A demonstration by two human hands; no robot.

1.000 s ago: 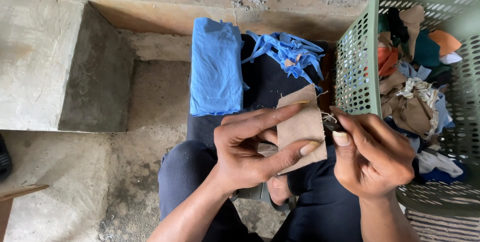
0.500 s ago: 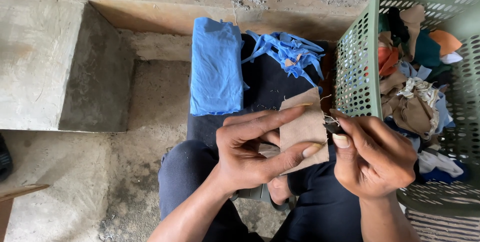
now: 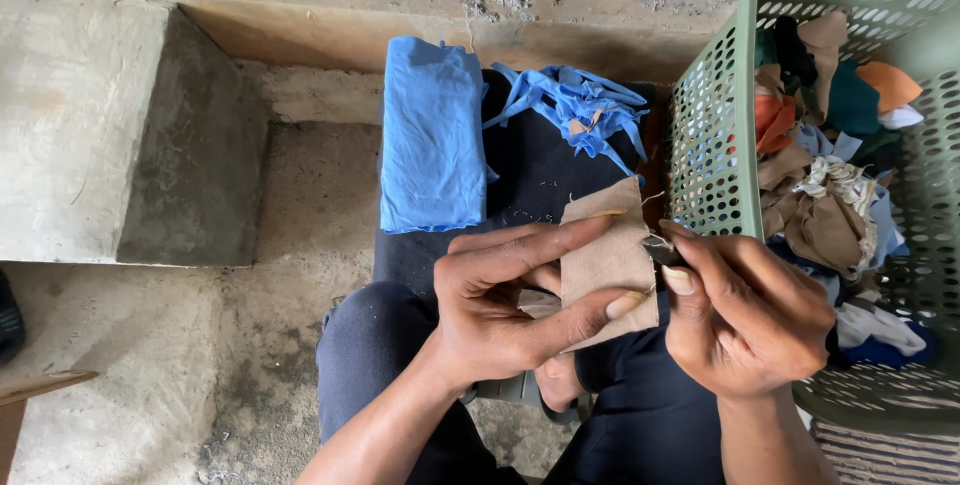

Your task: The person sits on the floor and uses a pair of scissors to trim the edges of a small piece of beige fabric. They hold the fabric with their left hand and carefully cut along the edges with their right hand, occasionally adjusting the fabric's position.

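Tan cloth piece (image 3: 608,260): held upright over my lap, just in front of the dark cloth (image 3: 530,180) spread beyond my knees. My left hand (image 3: 500,310) pinches it, forefinger stretched across the near face, thumb tip pressed at the lower right corner. My right hand (image 3: 745,315) is curled, thumb and forefinger pressed together at the piece's right edge on a small dark metal tool (image 3: 658,248); too small to tell what kind. A thin thread end sticks out near the upper right corner.

Folded blue cloth (image 3: 432,135) lies on the left part of the dark cloth; a tangle of blue strips (image 3: 580,110) lies on its far right part. Green basket (image 3: 715,135) stands just beside my right hand, filled with mixed scraps (image 3: 825,210) in brown, orange, teal and white. Concrete step (image 3: 100,125) to the left, well apart.
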